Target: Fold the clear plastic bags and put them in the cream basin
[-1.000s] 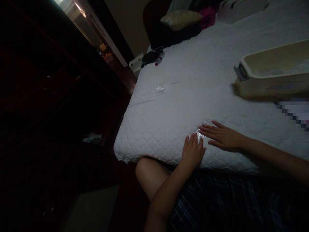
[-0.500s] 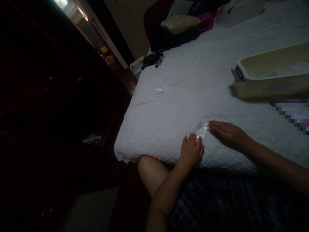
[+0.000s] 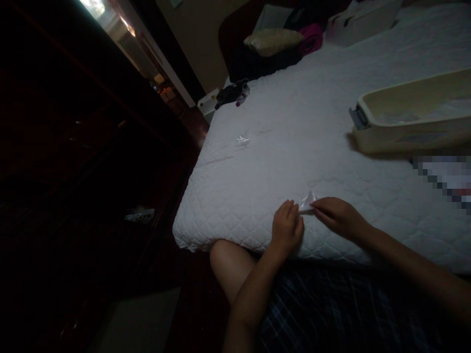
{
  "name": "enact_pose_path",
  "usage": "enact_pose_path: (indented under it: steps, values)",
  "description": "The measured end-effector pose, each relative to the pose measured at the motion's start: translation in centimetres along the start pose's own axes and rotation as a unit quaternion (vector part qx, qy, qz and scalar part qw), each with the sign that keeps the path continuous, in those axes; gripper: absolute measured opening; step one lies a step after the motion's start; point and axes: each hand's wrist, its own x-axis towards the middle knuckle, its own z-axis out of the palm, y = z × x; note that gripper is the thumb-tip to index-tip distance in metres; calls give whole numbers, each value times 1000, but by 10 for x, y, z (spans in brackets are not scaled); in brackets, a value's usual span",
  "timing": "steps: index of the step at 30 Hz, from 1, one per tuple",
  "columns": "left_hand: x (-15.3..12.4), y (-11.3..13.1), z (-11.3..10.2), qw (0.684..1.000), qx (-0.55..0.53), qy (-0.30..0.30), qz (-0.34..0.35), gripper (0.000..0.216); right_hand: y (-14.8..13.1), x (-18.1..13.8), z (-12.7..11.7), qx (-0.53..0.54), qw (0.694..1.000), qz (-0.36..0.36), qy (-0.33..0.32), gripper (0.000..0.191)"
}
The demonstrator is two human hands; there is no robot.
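Note:
A small clear plastic bag [image 3: 307, 201] is stretched between my two hands, low over the near edge of the white quilted bed [image 3: 272, 171]. My right hand [image 3: 336, 215] pinches the bag's right side between thumb and fingers. On the other side, my left hand [image 3: 287, 226] has its fingers closed together at the bag's left corner, its edge resting by the mattress. Farther off, another clear plastic bag [image 3: 242, 140] lies flat on the bed. What the bags contain, if anything, cannot be made out.
A cream plastic bin [image 3: 405, 135] with a grey latch stands at the right. Toward the back are a beige pillow [image 3: 274, 41], a rolled magenta cloth [image 3: 311, 39] and a white box [image 3: 362, 24]. A dark bundle [image 3: 230, 94] lies at the far left corner.
My right hand has come down and closed on the bag's edge. My left hand's spread fingers have drawn together on the other side, and the bag is now folded up between them.

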Motion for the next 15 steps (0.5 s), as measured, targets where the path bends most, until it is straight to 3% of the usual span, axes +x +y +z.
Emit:
enact_pose_path:
  steps: [4,7,12,15]
  values:
    - [5,-5,1,986,-149,22,-64,47,-26,8,-10,135,976,168,37,31]
    - [8,-3,1,948,-284,1,-142,50,-42,15,-14,210,945,247,49,38]
    - [10,2,-1,834,-479,-15,-274,38,-49,19,-14,271,914,293,72,43]
    - [14,3,-4,795,-510,-6,-328,36,-44,20,-12,289,906,300,79,41]
